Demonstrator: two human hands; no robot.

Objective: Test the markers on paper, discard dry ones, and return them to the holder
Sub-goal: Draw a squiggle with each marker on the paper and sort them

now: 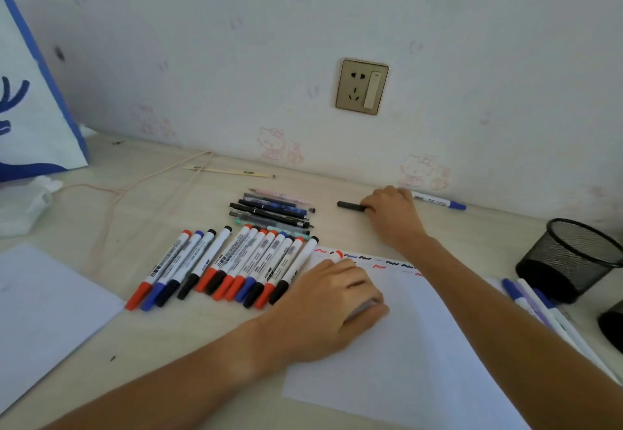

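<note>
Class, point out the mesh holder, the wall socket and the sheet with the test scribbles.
mesh holder (pixel 569 254), head view, front wall
wall socket (pixel 361 86), head view, plate centre
sheet (pixel 414 355), head view, blank middle

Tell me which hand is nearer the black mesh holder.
Right. The right hand grips a black pen up near the wall, left of the black mesh holder. The left hand rests on the paper, farther left.
</note>
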